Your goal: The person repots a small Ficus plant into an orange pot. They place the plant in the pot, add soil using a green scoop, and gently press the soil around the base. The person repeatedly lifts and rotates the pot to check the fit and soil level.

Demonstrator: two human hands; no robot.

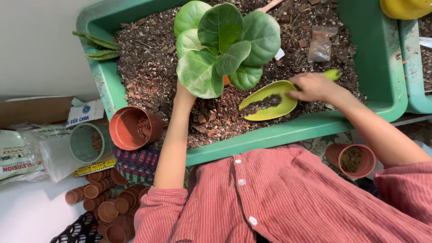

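A broad-leaved green plant (222, 45) stands over the soil in a large green tub (288, 135). My left hand (183, 93) reaches up under the leaves and is mostly hidden by them; an orange pot (226, 81) barely shows there, and the grip itself is hidden. My right hand (315, 86) grips the handle of a yellow-green scoop (270, 107), which lies just right of the plant and carries a strip of dark soil. The tub is filled with brown potting mix (153, 67) with bark chips.
An empty terracotta pot (134, 128) leans at the tub's left edge. A green cup (85, 143), plastic bags and stacks of small terracotta pots (105, 198) lie at lower left. Another soil-filled terracotta pot (355, 160) sits at lower right. A second green tub (411, 67) stands right.
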